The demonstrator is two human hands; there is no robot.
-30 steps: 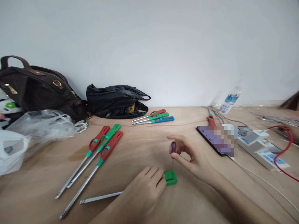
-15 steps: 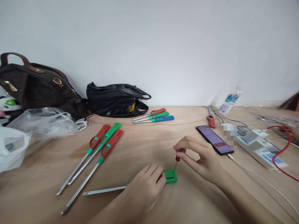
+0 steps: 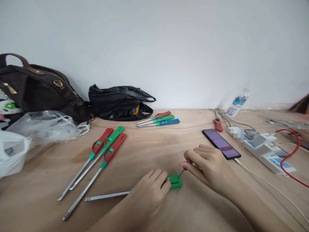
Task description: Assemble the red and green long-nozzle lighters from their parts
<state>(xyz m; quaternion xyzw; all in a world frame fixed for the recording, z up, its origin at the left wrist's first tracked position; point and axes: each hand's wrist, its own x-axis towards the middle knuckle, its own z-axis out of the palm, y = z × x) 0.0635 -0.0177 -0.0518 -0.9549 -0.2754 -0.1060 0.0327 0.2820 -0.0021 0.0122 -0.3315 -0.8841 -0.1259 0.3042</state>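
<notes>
A green long-necked lighter point(image 3: 175, 182) lies on the table near me, its metal tube pointing left. My left hand point(image 3: 152, 190) is closed over the middle of its handle, hiding the trigger part. In my right hand point(image 3: 207, 164) a small red screwdriver point(image 3: 184, 169) is gripped between thumb and fingers. The screwdriver leans to the right, and its tip touches the green handle close to the far edge, beside the black slot. Three similar lighters, a red lighter point(image 3: 115, 149) among them, lie to the left of my left hand.
Three more lighters point(image 3: 166, 120) lie by a black plastic bag point(image 3: 118, 103). A phone point(image 3: 221, 144), a power strip point(image 3: 260, 151) with cables and a bottle point(image 3: 238, 102) are at right. A backpack point(image 3: 41, 90) and white bag point(image 3: 14, 151) stand left. Another person's hand point(image 3: 303, 134) shows far right.
My right hand has closed further around the screwdriver and tilted its handle to the right and down. The left hand and the green lighter stay in place.
</notes>
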